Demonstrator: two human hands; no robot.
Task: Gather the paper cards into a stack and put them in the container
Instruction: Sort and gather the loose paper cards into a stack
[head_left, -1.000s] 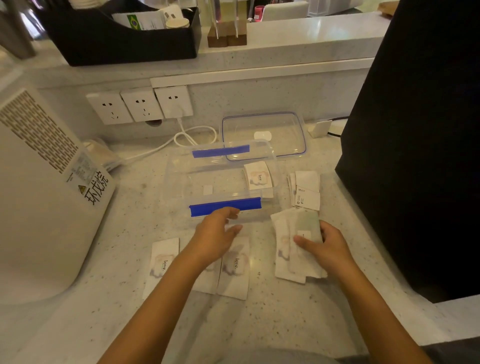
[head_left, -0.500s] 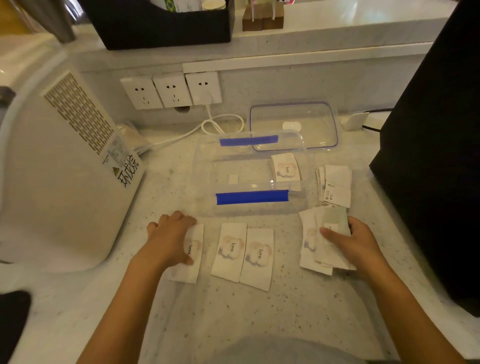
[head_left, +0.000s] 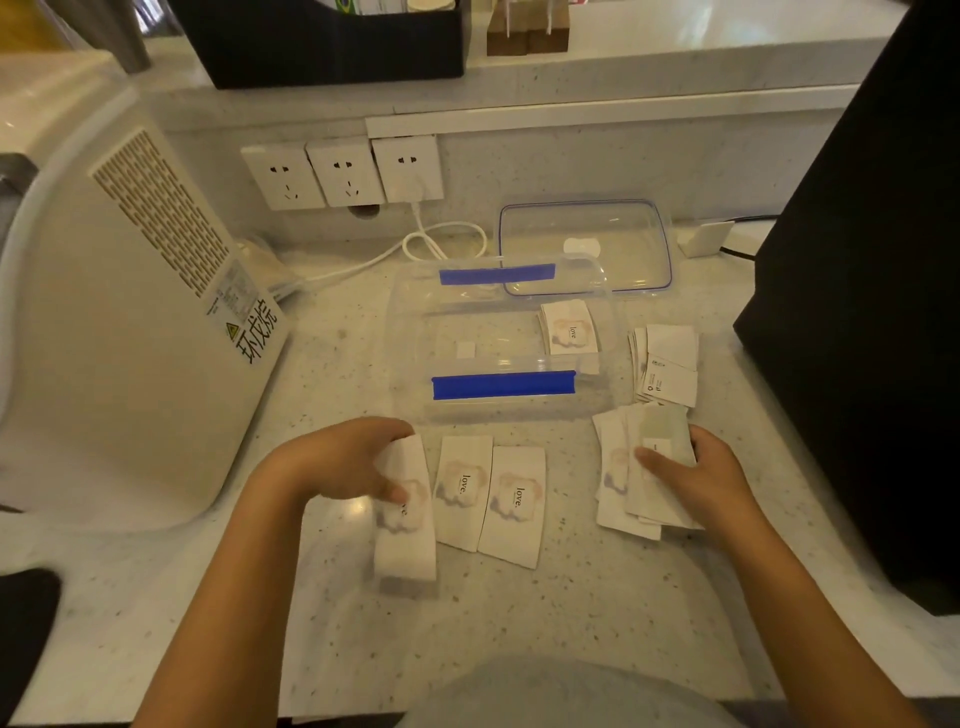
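Pinched in the left hand, one card seems lifted off the counter. Right hand presses a loose stack. Best carry it onto that stack, edges squared, before the open container.

I saw white cards at six o'clock, each printed with a pale pink-and-lilac cloud and black "love." lettering. The container at twelve o'clock was clear plastic with two bright blue clips. Its lid, at one o'clock, was clear with a thin blue edge. The counter was off-white with dark speckles. A cream appliance at nine o'clock bore a perforated grille and black characters. The sockets were white.
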